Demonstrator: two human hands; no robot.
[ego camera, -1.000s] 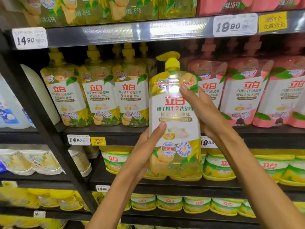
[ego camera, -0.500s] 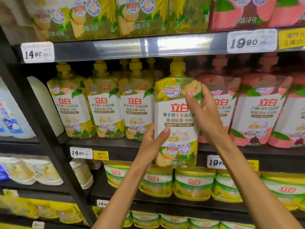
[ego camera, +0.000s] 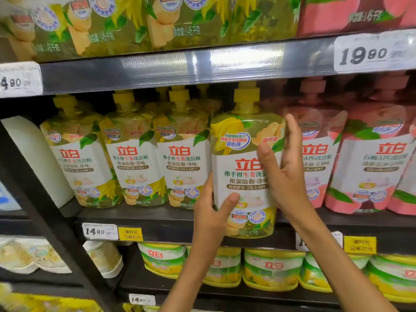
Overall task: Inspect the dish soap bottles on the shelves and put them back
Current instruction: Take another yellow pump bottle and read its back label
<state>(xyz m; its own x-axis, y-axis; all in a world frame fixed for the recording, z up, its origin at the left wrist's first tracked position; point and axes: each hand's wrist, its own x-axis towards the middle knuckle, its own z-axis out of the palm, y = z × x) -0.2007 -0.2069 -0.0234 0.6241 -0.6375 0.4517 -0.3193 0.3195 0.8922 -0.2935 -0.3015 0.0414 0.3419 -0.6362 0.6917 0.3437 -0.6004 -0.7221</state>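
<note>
A yellow dish soap bottle [ego camera: 240, 172] with a white label and a yellow pump top is upright between both my hands, at the front edge of the middle shelf [ego camera: 139, 216]. Its base hangs just in front of and below the shelf edge. My left hand [ego camera: 211, 210] grips its lower left side, thumb across the label. My right hand [ego camera: 283, 172] holds its right side, fingers pointing up. It stands in line with a row of matching yellow bottles [ego camera: 132, 165] on its left and pink bottles [ego camera: 373, 167] on its right.
The upper shelf rail [ego camera: 202, 64] with price tags runs just above the pump top. Green and yellow tubs [ego camera: 272, 269] fill the shelf below. A black upright post [ego camera: 45, 210] divides off white containers [ego camera: 36, 158] on the left.
The bottle has moved up and away from me toward the middle shelf, and the view has closed in on the shelves. Both hands keep their hold on it.
</note>
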